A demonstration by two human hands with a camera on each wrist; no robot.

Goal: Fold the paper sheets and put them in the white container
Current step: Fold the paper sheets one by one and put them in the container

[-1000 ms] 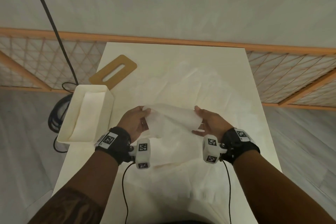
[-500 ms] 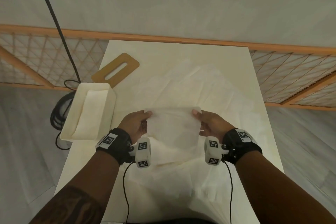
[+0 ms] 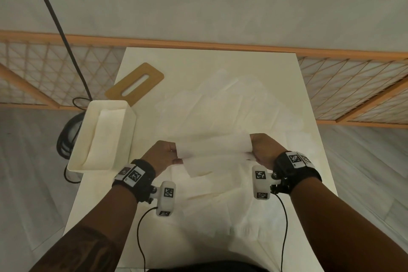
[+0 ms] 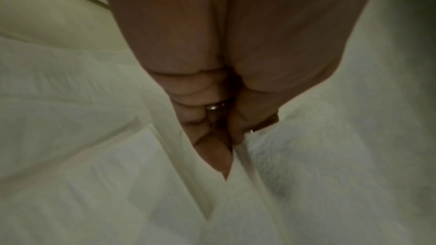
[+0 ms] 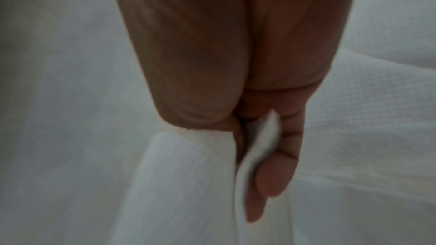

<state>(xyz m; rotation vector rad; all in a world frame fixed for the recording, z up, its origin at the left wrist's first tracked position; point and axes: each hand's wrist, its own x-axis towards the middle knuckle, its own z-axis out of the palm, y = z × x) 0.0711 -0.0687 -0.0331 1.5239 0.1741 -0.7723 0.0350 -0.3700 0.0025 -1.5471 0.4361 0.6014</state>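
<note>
Both hands are up over the table (image 3: 136, 216), forearms reaching in side by side. The left hand (image 3: 161, 154) pinches one end of a paper sheet (image 3: 212, 150), the right hand (image 3: 262, 150) pinches the other, thumb and fingers pressed onto its folded edge. More sheets (image 3: 231, 104) lie spread beneath. The white container (image 3: 130, 137) sits at the table's left edge, paper inside, beside a tan slotted lid (image 3: 134, 83). Beyond that, a wooden lattice rail (image 3: 353, 86) and grey floor (image 3: 26, 161).
</note>
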